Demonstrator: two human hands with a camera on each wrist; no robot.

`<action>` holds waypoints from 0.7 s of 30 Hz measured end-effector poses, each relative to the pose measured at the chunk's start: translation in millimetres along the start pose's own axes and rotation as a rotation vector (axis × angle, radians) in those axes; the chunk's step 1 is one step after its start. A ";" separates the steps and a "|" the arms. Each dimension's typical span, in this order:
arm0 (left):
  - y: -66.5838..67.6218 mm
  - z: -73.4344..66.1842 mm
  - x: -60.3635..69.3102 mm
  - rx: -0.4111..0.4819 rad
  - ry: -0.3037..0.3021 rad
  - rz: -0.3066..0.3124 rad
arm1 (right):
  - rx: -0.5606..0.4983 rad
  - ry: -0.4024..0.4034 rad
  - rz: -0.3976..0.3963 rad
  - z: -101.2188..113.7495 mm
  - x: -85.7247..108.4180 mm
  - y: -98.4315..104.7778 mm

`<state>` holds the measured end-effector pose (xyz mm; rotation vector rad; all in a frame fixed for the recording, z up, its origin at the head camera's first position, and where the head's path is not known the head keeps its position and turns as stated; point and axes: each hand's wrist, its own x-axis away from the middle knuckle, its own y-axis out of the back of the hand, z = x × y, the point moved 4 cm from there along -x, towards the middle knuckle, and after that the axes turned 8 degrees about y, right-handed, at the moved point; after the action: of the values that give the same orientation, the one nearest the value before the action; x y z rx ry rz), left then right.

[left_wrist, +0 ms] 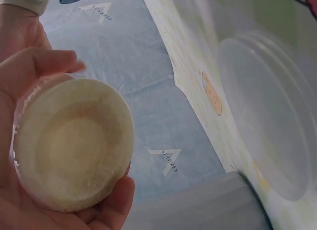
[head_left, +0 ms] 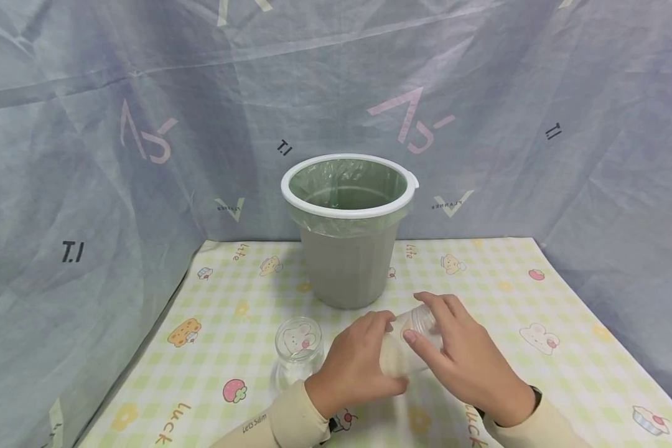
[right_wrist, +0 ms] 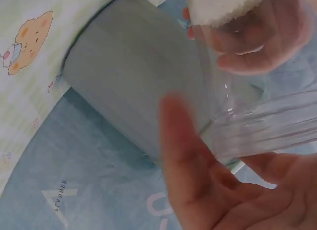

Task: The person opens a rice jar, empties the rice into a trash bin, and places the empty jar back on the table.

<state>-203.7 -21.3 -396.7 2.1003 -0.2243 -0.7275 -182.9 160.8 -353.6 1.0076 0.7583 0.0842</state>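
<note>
A clear jar (head_left: 420, 320) lies tilted between both hands, pale off-white material in its base end (head_left: 392, 356). Curled round that end, my left hand (head_left: 354, 364) grips the jar; the left wrist view shows its round pale base (left_wrist: 74, 151) in the left palm (left_wrist: 29, 190). My right hand (head_left: 466, 358) is at the ridged mouth end (right_wrist: 267, 123), its fingers spread, and in the right wrist view its blurred thumb (right_wrist: 183, 151) stands apart from the jar. Another clear jar (head_left: 299, 348) stands on the table left of the left hand.
Behind the hands stands a grey bin (head_left: 347, 267) with a green liner and a white rim (head_left: 344, 213). A checked, patterned cloth (head_left: 481, 311) covers the table. Blue-grey fabric (head_left: 213, 112) hangs at the back and sides.
</note>
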 end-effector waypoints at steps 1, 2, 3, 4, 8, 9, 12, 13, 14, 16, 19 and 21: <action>0.2 0.2 -0.1 -0.013 -0.010 -0.019 | 0.007 -0.023 0.005 -0.4 -0.5 -1.1; 0.2 0.6 -0.3 -0.023 -0.015 -0.032 | 0.016 -0.036 0.009 -0.5 -1.1 -1.8; 0.1 1.0 -0.4 -0.028 -0.019 -0.041 | 0.021 -0.042 0.013 -0.7 -1.7 -2.2; -0.1 1.3 -0.5 -0.031 -0.020 -0.045 | 0.029 -0.046 0.017 -1.0 -2.0 -2.3; -0.8 2.1 -0.3 -0.027 -0.020 -0.037 | 0.058 -0.029 0.015 -1.6 -2.5 -0.4; -0.9 1.9 -0.2 -0.022 -0.020 -0.031 | 0.060 -0.018 0.013 -1.7 -2.4 0.3; -0.4 1.1 0.3 0.015 -0.009 0.006 | 0.065 0.027 -0.008 -2.5 -1.7 2.7; -0.3 0.8 0.4 0.035 -0.003 0.025 | 0.061 0.045 -0.015 -2.6 -1.4 3.7; 0.0 0.6 0.4 0.058 0.004 0.045 | 0.060 0.066 -0.023 -2.8 -1.1 4.4; 0.5 0.5 0.7 0.110 0.025 0.089 | 0.055 0.106 -0.035 -3.2 -0.7 5.9; 0.7 1.1 0.6 0.194 0.050 0.154 | 0.039 0.163 -0.037 -3.2 -0.2 8.3; 0.3 1.7 0.4 0.242 0.057 0.193 | 0.029 0.195 -0.034 -3.3 0.1 10.2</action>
<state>-204.4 -22.8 -397.4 2.2842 -0.4976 -0.5455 -182.1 168.9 -346.7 1.0234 0.9566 0.1434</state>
